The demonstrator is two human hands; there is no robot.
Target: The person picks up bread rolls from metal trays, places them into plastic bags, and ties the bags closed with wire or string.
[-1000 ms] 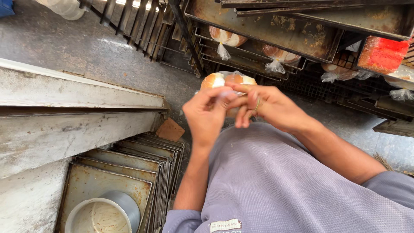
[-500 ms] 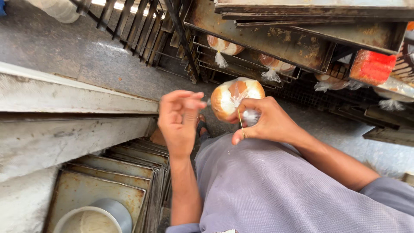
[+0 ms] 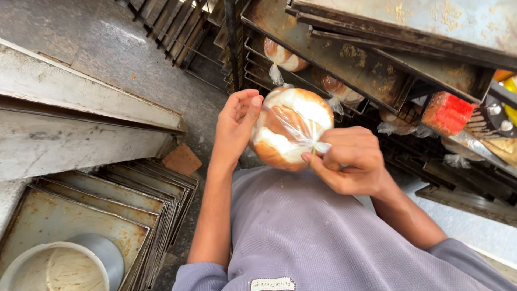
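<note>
Fingers (image 3: pixel 323 161) of our right hand (image 3: pixel 353 164) pinch the gathered neck of a clear plastic bag holding round, brown-crusted bread buns (image 3: pixel 291 126), with a thin yellowish tie at the pinch, while the fingers (image 3: pixel 249 110) of our left hand (image 3: pixel 237 124) lie together, slightly curled, flat against the bag's left side. We hold the bag of buns in the air in front of our chest, above the grey-lilac shirt (image 3: pixel 301 237) we wear, and it touches nothing but our two hands. Just beyond the bag stands a dark metal rack (image 3: pixel 258 59) whose wire shelves carry more bagged buns (image 3: pixel 283 56), each knotted at the neck, and a second such bag (image 3: pixel 339 89) lies farther right under a stained, rusty baking tray (image 3: pixel 355 54). Near the right edge we see a red block-shaped package (image 3: pixel 447 113) on the rack, well apart from our hands. Down to our left, a stack of worn rectangular metal baking trays (image 3: pixel 107 205) leans together on the floor, and a round metal bowl with pale dough residue (image 3: pixel 59 267) sits on the nearest tray. A grey concrete ledge (image 3: pixel 81 108) runs above those trays, and a small reddish brick piece (image 3: pixel 182 160) lies at its end.
</note>
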